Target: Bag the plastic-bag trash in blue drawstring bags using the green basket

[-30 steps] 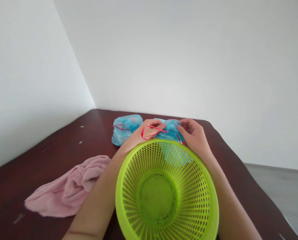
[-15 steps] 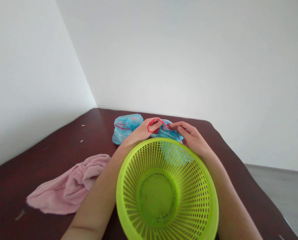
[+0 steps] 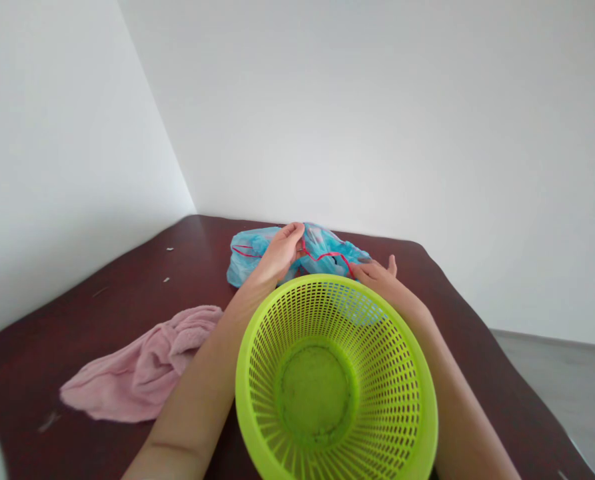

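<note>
Behind the basket, my left hand (image 3: 283,252) is closed on the upper edge of a blue plastic bag (image 3: 327,237), near its red drawstring (image 3: 330,255). My right hand (image 3: 381,277) grips the right side of the same bag, where the string's other end meets the fingers; one finger sticks up. The string runs loosely between both hands. A second bundled blue bag (image 3: 240,267) with a red string lies left of my left hand. In front, between my forearms, a lime-green mesh basket (image 3: 317,393) stands with nothing in it and hides the lower part of the bag.
A crumpled pink cloth (image 3: 144,373) lies left of my left forearm on the dark red-brown table (image 3: 127,293). Small white scraps (image 3: 166,280) are scattered on the left. White walls (image 3: 327,120) border the table at the back and left.
The red string has come off my left fingers. My hands have moved apart, the right one lower and rightward, and the bag is spread wider between them.
</note>
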`<state>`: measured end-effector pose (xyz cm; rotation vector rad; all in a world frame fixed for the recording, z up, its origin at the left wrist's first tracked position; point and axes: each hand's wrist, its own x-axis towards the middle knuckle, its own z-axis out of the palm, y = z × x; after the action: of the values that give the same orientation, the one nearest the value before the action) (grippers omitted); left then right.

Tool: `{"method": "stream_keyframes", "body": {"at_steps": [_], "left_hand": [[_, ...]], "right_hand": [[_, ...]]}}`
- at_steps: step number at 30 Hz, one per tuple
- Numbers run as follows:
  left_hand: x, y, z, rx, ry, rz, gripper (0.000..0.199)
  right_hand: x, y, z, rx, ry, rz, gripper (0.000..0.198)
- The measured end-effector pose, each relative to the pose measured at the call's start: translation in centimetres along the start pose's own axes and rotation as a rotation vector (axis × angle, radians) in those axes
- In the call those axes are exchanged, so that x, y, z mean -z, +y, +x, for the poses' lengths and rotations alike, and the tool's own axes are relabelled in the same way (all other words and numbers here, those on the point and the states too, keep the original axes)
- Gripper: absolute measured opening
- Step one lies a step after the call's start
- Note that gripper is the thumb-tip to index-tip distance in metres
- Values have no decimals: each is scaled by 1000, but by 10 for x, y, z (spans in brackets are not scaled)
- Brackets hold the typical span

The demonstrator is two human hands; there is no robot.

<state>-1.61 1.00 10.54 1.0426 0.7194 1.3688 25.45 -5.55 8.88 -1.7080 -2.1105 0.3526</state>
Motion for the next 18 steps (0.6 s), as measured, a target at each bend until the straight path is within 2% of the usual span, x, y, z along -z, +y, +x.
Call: {"method": "stream_keyframes", "body": {"at_steps": [4,8,11,14,16,18], "left_hand": [[1,7,1,-41,89,-145,29],[1,13,2,-58,150,-212,24],[1,16,0,-41,151,-198,25],[1,16,-1,-30,130,-169,25],[2,16,-1,-35,119,-170,22],[2,16,-1,-50,126,-179,20]], "right_hand": [[4,7,-2,-123,175,-216,64],[12,24,-11,-198,434,-281,57],[18,27,-16,-254,545,-298,52],[26,20,-22,-302,498,-356,39],[31,15,-26,-318,381,-415,33],[34,13,-30,-327,231,-464,41]]}}
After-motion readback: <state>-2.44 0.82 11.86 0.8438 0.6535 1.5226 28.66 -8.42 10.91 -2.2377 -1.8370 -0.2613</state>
